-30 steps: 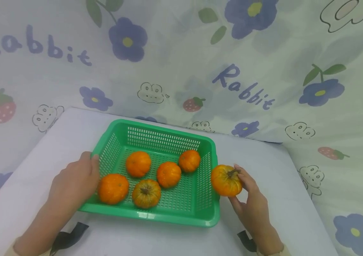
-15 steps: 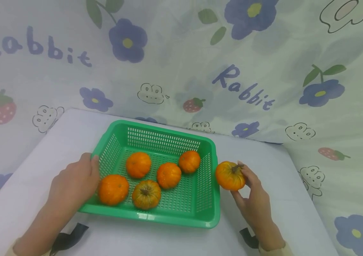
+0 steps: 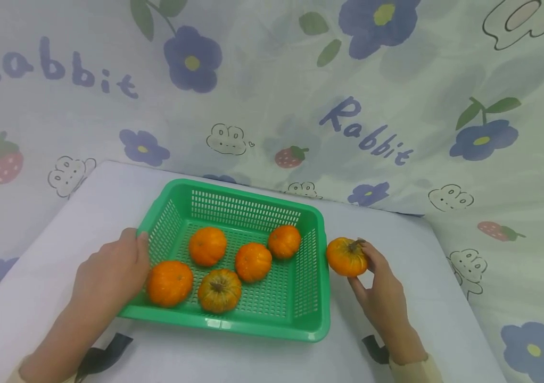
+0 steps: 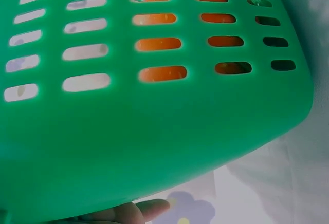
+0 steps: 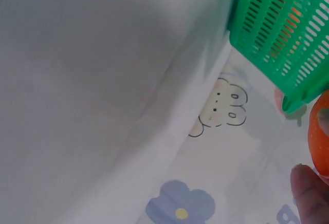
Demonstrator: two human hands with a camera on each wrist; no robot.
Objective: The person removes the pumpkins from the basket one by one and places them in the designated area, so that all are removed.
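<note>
My left hand [image 3: 111, 268] grips the left rim of a green plastic basket [image 3: 272, 331] with slotted walls. In the left wrist view the basket's wall [image 4: 154, 121] fills most of the picture, with my fingers [image 4: 136, 211] at its edge. Just outside the basket's right side, my right hand [image 3: 383, 295] holds a small yellow-orange pumpkin [image 3: 344, 261], stem turned up and to the right. The right wrist view catches only part of that pumpkin [image 5: 318, 142] and a finger [image 5: 307, 190]. Inside the basket lie several small pumpkins, among them a greenish one [image 3: 219, 290] and an orange one [image 3: 169, 283].
Basket and hands are over a table with a white cover [image 3: 444, 319]. Behind it hangs a cloth [image 3: 262, 80] printed with flowers, strawberries and rabbits. A dark strap [image 3: 104, 354] shows by the left wrist, another [image 3: 374, 349] by the right.
My right hand has moved the pumpkin slightly to the right and away from me, tilting it a little. The left hand and the basket stay where they were.
</note>
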